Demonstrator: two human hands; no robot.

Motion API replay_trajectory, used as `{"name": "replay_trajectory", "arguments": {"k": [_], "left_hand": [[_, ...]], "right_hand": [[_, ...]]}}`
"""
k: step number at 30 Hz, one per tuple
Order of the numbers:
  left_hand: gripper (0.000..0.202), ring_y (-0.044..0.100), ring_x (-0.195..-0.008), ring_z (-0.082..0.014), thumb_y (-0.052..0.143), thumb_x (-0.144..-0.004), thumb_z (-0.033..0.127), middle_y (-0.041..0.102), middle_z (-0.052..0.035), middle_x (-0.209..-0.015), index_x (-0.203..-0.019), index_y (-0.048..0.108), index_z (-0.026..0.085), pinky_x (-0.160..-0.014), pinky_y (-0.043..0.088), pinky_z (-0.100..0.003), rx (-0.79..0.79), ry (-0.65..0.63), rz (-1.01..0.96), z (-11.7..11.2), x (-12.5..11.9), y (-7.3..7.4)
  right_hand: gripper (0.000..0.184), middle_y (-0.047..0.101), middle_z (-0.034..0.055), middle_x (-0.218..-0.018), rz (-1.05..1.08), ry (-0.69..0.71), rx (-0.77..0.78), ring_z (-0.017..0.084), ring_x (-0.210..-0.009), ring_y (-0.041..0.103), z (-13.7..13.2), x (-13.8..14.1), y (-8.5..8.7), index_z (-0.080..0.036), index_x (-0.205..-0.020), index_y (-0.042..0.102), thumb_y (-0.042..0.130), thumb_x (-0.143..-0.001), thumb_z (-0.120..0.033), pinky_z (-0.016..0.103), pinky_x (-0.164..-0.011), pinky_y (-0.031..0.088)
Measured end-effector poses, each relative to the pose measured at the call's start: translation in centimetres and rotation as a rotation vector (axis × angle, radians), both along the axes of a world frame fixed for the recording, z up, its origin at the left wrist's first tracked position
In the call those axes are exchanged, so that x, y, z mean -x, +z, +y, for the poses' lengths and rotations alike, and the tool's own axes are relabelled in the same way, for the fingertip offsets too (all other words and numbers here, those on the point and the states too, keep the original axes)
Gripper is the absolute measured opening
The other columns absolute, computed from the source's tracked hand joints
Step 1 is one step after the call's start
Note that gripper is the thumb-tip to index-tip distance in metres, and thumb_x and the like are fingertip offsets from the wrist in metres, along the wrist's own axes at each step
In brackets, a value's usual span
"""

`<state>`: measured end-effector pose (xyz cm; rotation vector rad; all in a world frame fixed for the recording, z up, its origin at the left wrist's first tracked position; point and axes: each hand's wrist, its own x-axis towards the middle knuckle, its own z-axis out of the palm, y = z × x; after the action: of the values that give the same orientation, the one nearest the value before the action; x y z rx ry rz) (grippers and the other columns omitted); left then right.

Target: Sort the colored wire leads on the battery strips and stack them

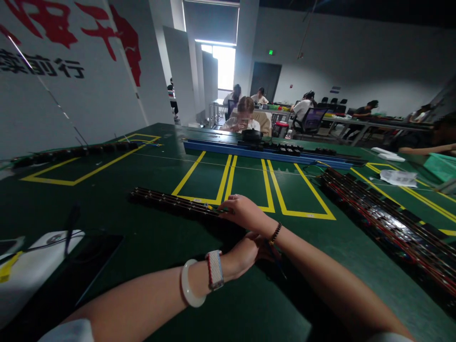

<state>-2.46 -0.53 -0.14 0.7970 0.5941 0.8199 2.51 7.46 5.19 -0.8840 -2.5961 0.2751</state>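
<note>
A long black strip with thin wires (171,202) lies across the green table (149,247), over a yellow taped rectangle. My right hand (244,213), a bead bracelet on its wrist, reaches in from the right, its fingers closed down on the strip's near end by a small yellow tag. My left hand (245,254) comes from the lower left with a white bangle and a woven watch band on the wrist. It lies just behind the right wrist, its fingers hidden under the right forearm.
A heap of similar black strips with red wires (392,223) runs along the right. A blue rail (263,152) crosses the far side. A white device (32,266) and a dark flat panel (89,259) sit at the near left. People sit at desks beyond.
</note>
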Motion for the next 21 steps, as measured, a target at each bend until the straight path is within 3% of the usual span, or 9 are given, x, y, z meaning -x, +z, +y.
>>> {"name": "replay_trajectory", "arguments": {"k": [6, 10, 14, 17, 21], "left_hand": [[0.015, 0.064, -0.070, -0.0181, 0.043, -0.089, 0.026, 0.064, -0.0062, -0.073, -0.086, 0.052, 0.015, -0.077, 0.046, -0.037, 0.071, 0.006, 0.047, -0.1, 0.2, 0.2], [0.022, 0.063, -0.069, -0.0163, 0.039, -0.093, 0.033, 0.062, -0.0050, -0.070, -0.085, 0.049, 0.014, -0.079, 0.045, -0.036, 0.059, -0.014, 0.087, 0.0, 0.3, 0.4], [0.028, 0.061, -0.063, -0.0151, 0.042, -0.091, 0.042, 0.060, -0.0026, -0.065, -0.084, 0.047, 0.016, -0.071, 0.045, -0.033, 0.038, -0.042, 0.124, 0.2, 0.4, 0.5], [0.033, 0.056, -0.053, -0.0132, 0.039, -0.090, 0.049, 0.056, 0.0009, -0.057, -0.083, 0.045, 0.017, -0.058, 0.041, -0.027, 0.025, -0.066, 0.277, 0.5, 0.8, 0.9], [0.040, 0.051, -0.042, -0.0124, 0.033, -0.089, 0.055, 0.053, 0.0029, -0.049, -0.078, 0.045, 0.019, -0.045, 0.032, -0.022, -0.026, -0.160, 0.596, 1.1, 1.8, 2.5]], "right_hand": [[0.023, 0.059, 0.0041, -0.085, 0.246, -0.161, 0.082, 0.012, -0.071, 0.053, 0.0, -4.9, -0.2, -0.017, -0.101, 0.066, 0.052, -0.092, -0.032, 0.024, -0.065, 0.043], [0.024, 0.058, 0.0061, -0.090, 0.254, -0.267, 0.090, 0.016, -0.082, 0.055, -0.1, -9.2, -2.9, -0.018, -0.104, 0.065, 0.051, -0.091, -0.033, 0.030, -0.074, 0.046], [0.024, 0.060, 0.0082, -0.094, 0.153, -0.251, 0.042, 0.019, -0.090, 0.054, -0.1, -11.9, -5.9, -0.019, -0.104, 0.067, 0.055, -0.089, -0.033, 0.035, -0.082, 0.045], [0.022, 0.061, 0.0079, -0.090, 0.104, -0.228, 0.037, 0.019, -0.086, 0.054, 0.2, -12.4, -6.9, -0.018, -0.101, 0.068, 0.056, -0.089, -0.032, 0.034, -0.079, 0.044], [0.019, 0.061, 0.0067, -0.085, 0.105, -0.238, 0.045, 0.018, -0.082, 0.054, 0.3, -12.2, -6.6, -0.017, -0.096, 0.068, 0.054, -0.090, -0.028, 0.030, -0.074, 0.042]]}}
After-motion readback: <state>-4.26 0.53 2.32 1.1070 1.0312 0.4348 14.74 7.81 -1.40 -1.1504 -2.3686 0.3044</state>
